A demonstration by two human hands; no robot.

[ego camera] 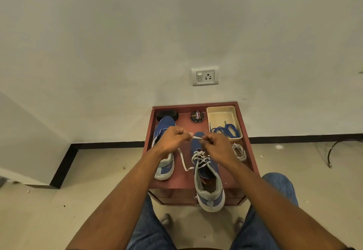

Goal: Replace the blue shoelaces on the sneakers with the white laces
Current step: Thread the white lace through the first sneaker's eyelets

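Red table (182, 181), sneaker (208, 181) toe pointing away

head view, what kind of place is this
Probably a room in a home: a plain wall with a switch socket, tiled floor, and a small red table holding sneakers and a shoe polish tin.

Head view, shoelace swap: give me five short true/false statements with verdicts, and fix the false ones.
1. The blue shoelaces lie in the cream rectangular plastic tray. True.
2. Both hands pinch the white flat lace. True: left hand and right hand hold it between them.
3. The blue sneaker nearer the person has no lace. False: white lace crosses its eyelets.
4. The round black polish tin sits inside the tray. False: it stands on the red-brown wooden table, left of the tray.
5. A spare bundled white lace lies on the floor. False: it lies on the table, below the tray.
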